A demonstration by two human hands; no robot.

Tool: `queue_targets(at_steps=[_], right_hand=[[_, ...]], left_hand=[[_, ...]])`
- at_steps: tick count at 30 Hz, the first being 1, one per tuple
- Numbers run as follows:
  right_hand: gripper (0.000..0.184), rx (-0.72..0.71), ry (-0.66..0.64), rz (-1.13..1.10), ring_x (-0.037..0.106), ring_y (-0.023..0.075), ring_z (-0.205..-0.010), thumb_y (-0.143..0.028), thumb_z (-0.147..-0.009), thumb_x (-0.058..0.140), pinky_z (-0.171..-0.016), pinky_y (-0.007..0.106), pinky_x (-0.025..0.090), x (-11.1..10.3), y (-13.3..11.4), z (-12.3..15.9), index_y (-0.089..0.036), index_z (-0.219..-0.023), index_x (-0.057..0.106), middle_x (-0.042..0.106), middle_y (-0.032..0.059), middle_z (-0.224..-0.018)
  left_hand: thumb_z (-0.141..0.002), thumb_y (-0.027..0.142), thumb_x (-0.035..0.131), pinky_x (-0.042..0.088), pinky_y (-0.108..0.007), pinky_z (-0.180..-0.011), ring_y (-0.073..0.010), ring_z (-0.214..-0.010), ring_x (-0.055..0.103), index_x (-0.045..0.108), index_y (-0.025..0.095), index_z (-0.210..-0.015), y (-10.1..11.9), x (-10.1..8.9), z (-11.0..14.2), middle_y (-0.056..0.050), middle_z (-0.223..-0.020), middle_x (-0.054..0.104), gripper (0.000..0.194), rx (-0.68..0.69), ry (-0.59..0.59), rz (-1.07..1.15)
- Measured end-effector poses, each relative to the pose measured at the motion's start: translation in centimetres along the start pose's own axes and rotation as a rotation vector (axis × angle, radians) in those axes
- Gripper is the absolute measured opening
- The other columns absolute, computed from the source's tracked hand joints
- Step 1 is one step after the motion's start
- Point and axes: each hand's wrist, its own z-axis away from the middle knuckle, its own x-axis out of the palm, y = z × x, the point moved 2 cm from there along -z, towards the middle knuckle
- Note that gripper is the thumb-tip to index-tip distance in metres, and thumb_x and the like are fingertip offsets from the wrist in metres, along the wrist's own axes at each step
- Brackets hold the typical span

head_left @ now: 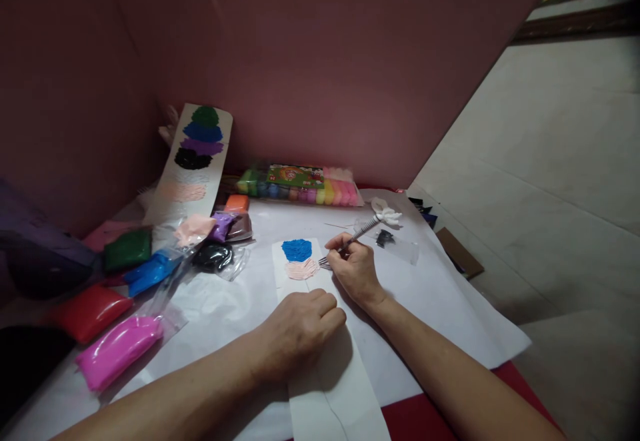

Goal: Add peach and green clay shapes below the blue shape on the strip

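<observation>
Fingers (334, 243) of our right hand (357, 274) pinched a fork (367, 228), its tines (324, 263) at pink clay (301, 268) below blue clay (297, 250) on the card (345, 394). Our left hand (303, 327) lay curled on that card; whether it held anything, we could not tell. At left, clear bags (173, 317) held red, magenta, blue and black lumps (213, 257); a long pack (295, 174) held many colours.

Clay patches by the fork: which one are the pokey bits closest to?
The pale pink patch: the fork's prongs are at its right edge. The blue patch lies farther back.
</observation>
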Motion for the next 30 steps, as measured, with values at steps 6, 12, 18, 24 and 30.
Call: queue_targets(at_steps=[6, 12, 18, 24, 30], right_hand=[[0.009, -0.005, -0.035, -0.088, 0.05, 0.0102, -0.05, -0.018, -0.076, 0.052, -0.05, 0.021, 0.041, 0.33, 0.37, -0.24, -0.016, -0.078, 0.06, 0.057, -0.0024, -0.062], [0.009, 0.012, -0.075, -0.122, 0.051, 0.0107, -0.051, -0.02, -0.078, 0.053, -0.049, 0.021, 0.042, 0.49, 0.15, -0.23, -0.015, -0.079, 0.06, 0.058, -0.0011, -0.064], [0.008, 0.009, -0.093, -0.072, 0.049, 0.0096, -0.047, -0.019, -0.078, 0.052, -0.048, 0.02, 0.04, 0.61, -0.01, -0.16, -0.016, -0.079, 0.059, 0.054, -0.0038, -0.056], [0.009, -0.01, -0.05, -0.056, 0.049, 0.01, -0.048, -0.019, -0.077, 0.052, -0.049, 0.021, 0.041, 0.49, 0.16, -0.23, -0.016, -0.078, 0.059, 0.055, -0.003, -0.058], [0.008, -0.02, -0.033, -0.063, 0.05, 0.0099, -0.049, -0.018, -0.076, 0.052, -0.049, 0.021, 0.042, 0.4, 0.23, -0.2, -0.016, -0.077, 0.06, 0.057, -0.0022, -0.061]], left_hand=[[-0.081, 0.006, 0.036, 0.034, -0.026, -0.045, -0.0142, -0.055, 0.043, 0.048, 0.017, -0.067, -0.1, 0.05, -0.03, -0.002, -0.062, 0.049, 0.022, -0.004, -0.012, -0.026], [-0.082, 0.006, 0.036, 0.035, -0.027, -0.045, -0.0143, -0.055, 0.043, 0.048, 0.017, -0.067, -0.07, -0.01, -0.08, -0.002, -0.063, 0.049, 0.022, -0.005, -0.029, -0.014], [-0.083, 0.006, 0.035, 0.034, -0.027, -0.046, -0.0143, -0.056, 0.044, 0.047, 0.017, -0.066, -0.19, 0.22, 0.03, -0.001, -0.063, 0.049, 0.023, -0.011, -0.023, -0.002], [-0.083, 0.007, 0.036, 0.034, -0.027, -0.046, -0.0143, -0.056, 0.044, 0.048, 0.017, -0.068, -0.18, 0.17, 0.12, -0.001, -0.064, 0.049, 0.021, -0.014, -0.039, -0.004], [-0.083, 0.006, 0.035, 0.034, -0.027, -0.045, -0.0147, -0.056, 0.043, 0.048, 0.017, -0.067, -0.17, 0.27, 0.07, -0.001, -0.063, 0.049, 0.023, 0.0, -0.014, -0.013]])
